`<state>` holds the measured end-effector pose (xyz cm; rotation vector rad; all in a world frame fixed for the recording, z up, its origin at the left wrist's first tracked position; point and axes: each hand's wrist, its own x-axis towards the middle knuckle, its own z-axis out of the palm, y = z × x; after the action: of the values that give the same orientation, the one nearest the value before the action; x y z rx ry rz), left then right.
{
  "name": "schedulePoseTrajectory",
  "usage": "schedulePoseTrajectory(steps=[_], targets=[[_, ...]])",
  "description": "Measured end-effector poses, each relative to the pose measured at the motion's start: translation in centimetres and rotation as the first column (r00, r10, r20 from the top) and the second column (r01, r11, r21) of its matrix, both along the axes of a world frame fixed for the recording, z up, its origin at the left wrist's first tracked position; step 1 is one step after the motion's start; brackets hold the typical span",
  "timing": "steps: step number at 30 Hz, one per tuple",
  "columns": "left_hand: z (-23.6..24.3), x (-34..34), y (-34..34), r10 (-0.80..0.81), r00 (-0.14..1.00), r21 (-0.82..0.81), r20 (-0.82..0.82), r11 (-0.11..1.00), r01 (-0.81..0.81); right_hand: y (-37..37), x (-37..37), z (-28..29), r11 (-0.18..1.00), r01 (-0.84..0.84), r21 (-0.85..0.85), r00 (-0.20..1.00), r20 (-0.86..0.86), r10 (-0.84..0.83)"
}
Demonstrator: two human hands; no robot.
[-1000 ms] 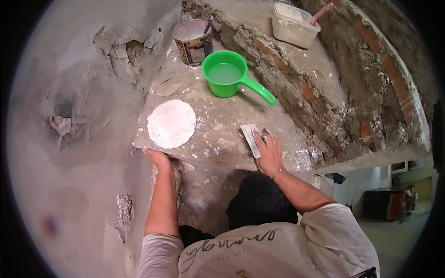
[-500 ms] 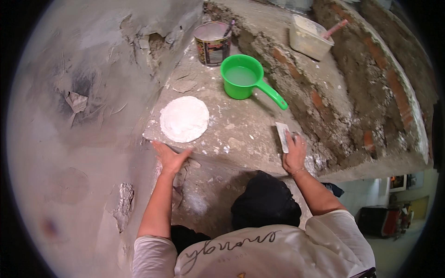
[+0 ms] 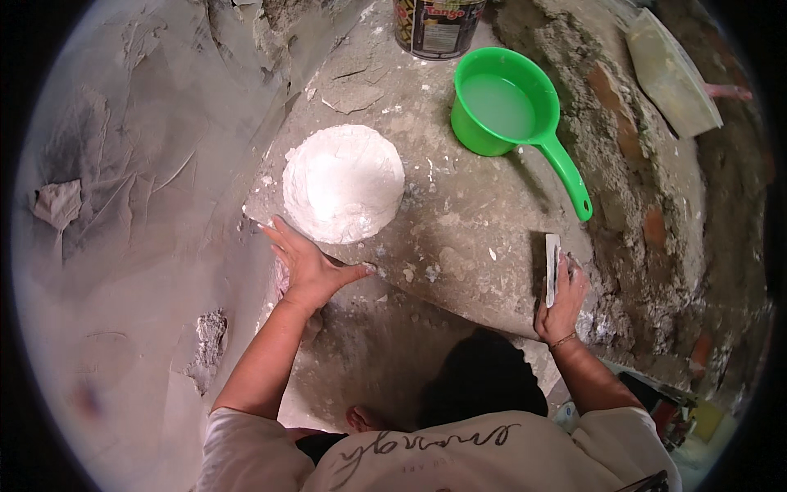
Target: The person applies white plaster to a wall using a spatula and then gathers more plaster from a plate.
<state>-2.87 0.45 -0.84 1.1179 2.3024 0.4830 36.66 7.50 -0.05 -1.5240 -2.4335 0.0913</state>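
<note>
By the head view, the white mound (image 3: 343,184) sits on the rough slab (image 3: 479,213) close to its left corner (image 3: 248,211), so I take the clock from there. The left hand (image 3: 307,275) is at 7 o'clock, gripping nothing that I can see — fingers fanned toward 11, thumb stretched toward 3 along the front edge (image 3: 443,308). Its fingertips come just beside the mound's lower rim; whether they touch it or press on the slab, I can't tell.

Out at 4 o'clock, well apart from the mound, the right hand (image 3: 566,295) grasps a pale flat scraper (image 3: 552,266), seen nearly side-on and pointing to 12. I can't say if the blade meets the slab. A broad stretch of flecked slab lies between blade and mound, which gives sideways room.

Upward it is tighter: the green dipper (image 3: 478,135) stands at 2 o'clock with cloudy liquid (image 3: 497,107) in it, and its handle (image 3: 566,176) reaches down toward 5, ending near the scraper's tip. A tin (image 3: 438,33) is at 1, cut off by the view's upper border. Farther off, between 2 and 3, there's a whitish tub (image 3: 684,82) — tilted in this view. The grey wall (image 3: 147,271) closes off the 9 o'clock side.
</note>
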Motion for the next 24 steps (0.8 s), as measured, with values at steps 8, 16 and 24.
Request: schedulePoseTrajectory(steps=[8,16,24], targets=[[0.9,0.0,0.4,0.038,0.999,-0.061,-0.003,0.997,-0.038,0.3,0.7,-1.1,0.994,0.089,-0.070,0.994,0.063,-0.084],[2.2,0.4,1.4,0.117,0.990,-0.186,0.072,0.977,-0.102,0.1,0.3,-0.7,0.979,0.155,-0.134,0.981,0.138,-0.137],[2.8,-0.2,1.6,0.118,0.986,-0.237,0.119,0.967,-0.087,0.6,-0.2,0.1,0.971,0.155,-0.183,0.978,0.165,-0.125]])
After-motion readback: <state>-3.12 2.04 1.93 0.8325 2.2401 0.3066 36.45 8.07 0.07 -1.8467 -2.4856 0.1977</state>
